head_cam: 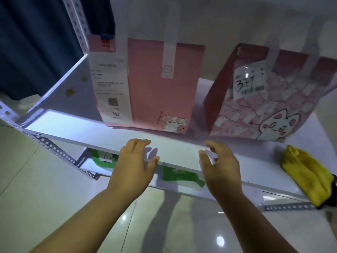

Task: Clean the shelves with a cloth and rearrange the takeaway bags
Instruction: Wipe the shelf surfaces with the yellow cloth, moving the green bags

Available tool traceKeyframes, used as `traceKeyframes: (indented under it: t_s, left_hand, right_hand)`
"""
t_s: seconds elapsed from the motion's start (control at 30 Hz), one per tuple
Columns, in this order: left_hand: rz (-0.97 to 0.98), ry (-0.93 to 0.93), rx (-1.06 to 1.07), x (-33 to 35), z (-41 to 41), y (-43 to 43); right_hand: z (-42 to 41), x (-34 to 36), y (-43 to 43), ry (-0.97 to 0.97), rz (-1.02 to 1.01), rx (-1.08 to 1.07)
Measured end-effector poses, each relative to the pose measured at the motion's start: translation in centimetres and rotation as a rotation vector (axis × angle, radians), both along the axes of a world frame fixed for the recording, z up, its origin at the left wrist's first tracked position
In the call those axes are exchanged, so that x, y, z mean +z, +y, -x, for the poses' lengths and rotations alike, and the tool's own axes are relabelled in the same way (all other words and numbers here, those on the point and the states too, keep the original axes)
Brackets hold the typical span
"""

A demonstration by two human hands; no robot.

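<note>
With left hand (134, 161) and right hand (220, 165) released and empty over the shelf (76, 123) edge, the plain pink bag (155, 88) stands just beyond the left and the cat-print bag (273, 110) beyond the right: 2 likely light, stiff paper bags, best gripped by both sides or handles.

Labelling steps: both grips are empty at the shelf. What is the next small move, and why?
Probably move the right grip rightward to pick up the cloth. Both it and the left grip are open and empty. The cloth lies loose at the right end of the shelf, and yellowish spots show on the shelf left of the bags.
</note>
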State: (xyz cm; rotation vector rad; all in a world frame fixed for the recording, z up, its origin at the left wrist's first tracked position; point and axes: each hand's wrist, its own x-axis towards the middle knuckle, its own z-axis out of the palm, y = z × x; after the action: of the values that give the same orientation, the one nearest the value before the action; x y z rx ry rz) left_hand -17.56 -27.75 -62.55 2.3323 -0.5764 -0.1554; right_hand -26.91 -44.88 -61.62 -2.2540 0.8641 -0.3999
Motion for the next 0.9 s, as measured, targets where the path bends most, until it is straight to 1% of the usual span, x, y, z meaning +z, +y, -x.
traceKeyframes:
  t_s: [0.3,0.4,0.47,0.53,0.6,0.7,0.73,0.8,0.9]
  left_hand:
    - [0.021,0.031,-0.136,-1.2,8.2,-10.1]
    - [0.039,0.066,-0.142,-1.5,11.0,-13.8]
    - [0.047,0.084,-0.15,-1.7,12.5,-16.1]
    - [0.052,0.083,-0.161,-2.1,13.7,-18.0]
    - [0.052,0.086,-0.164,-2.5,14.6,-19.7]
    - [0.042,0.091,-0.172,-3.0,15.8,-21.4]
    - [0.039,0.091,-0.175,-3.1,16.1,-21.8]
    - [0.029,0.092,-0.173,-3.3,16.6,-22.2]
    - [0.01,0.092,-0.164,-3.4,17.1,-22.1]
  right_hand:
    - [10.5,-2.2,-10.9,-0.021,0.118,-0.12]
    - [13.4,-2.1,-15.2,-0.021,0.242,-0.147]
    - [14.8,-2.4,-18.2,0.027,0.356,-0.151]
    - [15.8,-2.6,-20.9,0.15,0.428,-0.135]
    - [16.4,-2.6,-23.0,0.311,0.421,-0.119]
    - [16.3,-2.8,-25.4,0.558,0.261,-0.043]
    - [16.1,-3.1,-25.9,0.59,0.202,-0.019]
    - [15.7,-3.8,-26.5,0.586,0.161,-0.006]
    - [15.4,-4.8,-26.5,0.522,0.228,-0.06]
